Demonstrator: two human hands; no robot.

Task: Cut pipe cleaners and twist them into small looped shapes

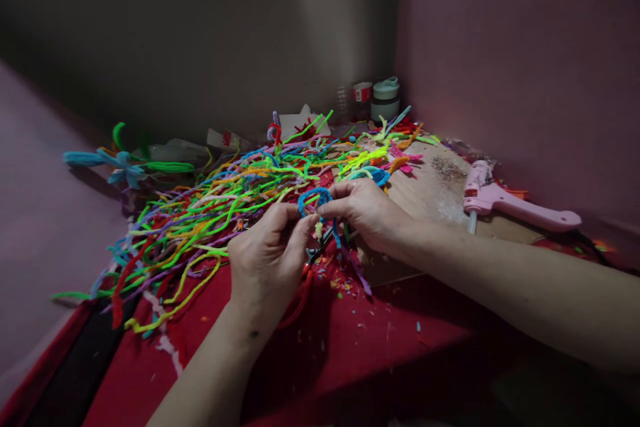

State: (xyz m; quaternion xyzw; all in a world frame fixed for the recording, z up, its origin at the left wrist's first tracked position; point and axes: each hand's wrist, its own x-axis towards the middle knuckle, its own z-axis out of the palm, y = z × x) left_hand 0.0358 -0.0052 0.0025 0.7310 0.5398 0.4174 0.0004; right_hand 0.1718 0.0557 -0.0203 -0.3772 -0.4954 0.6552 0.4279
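Between my two hands is a blue pipe cleaner (311,194) bent into a loop, its tail hanging down on the right. My left hand (270,250) pinches the loop's left side between thumb and fingers. On the other side my right hand (367,210) grips it with thumb and forefinger. A small pale yellow piece (319,230) shows just under the loop. Below the hands lie scissors (307,275) with red handles, partly hidden by my left hand. A purple pipe cleaner (359,272) lies to their right.
Many coloured pipe cleaners (200,213) are heaped across the left and back. A pink glue gun (515,203) rests at the right on a cardboard sheet (420,203). Fuzz scraps dot the red cloth (360,347). A lidded jar (385,100) stands in the far corner.
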